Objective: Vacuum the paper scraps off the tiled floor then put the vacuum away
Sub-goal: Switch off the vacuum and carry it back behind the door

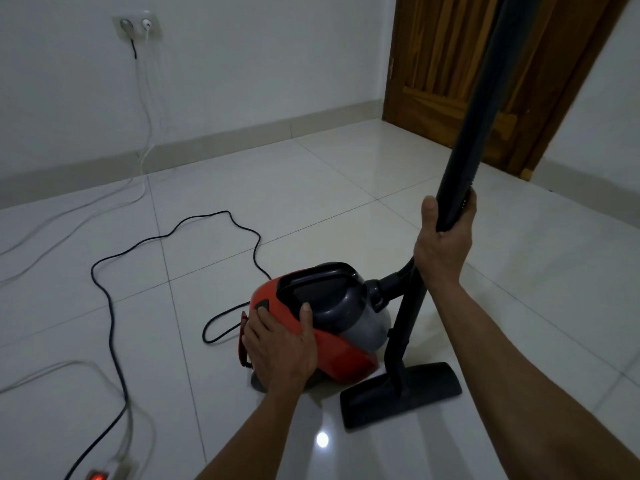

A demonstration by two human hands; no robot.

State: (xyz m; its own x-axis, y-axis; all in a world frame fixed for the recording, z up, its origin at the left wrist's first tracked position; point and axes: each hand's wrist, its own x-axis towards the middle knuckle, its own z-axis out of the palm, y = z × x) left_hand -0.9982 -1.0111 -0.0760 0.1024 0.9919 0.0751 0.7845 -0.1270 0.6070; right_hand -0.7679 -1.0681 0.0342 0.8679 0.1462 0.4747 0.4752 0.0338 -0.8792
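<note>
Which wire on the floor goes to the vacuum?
The black cord: it loops across the tiles to the back of the red vacuum. The white cables run elsewhere.

Both forearms reach forward from the near edge, bare to the wrists. The left hand [280, 348] lies low and near, palm down with straight fingers spread flat over the red vacuum body [332, 355], thumb stretched out toward the right along its top. The right hand [443, 244] is raised higher and farther, to the right of the left, its wrist upright, fingers and thumb wrapped round the black wand [474, 133], back of the hand facing the camera.
</note>
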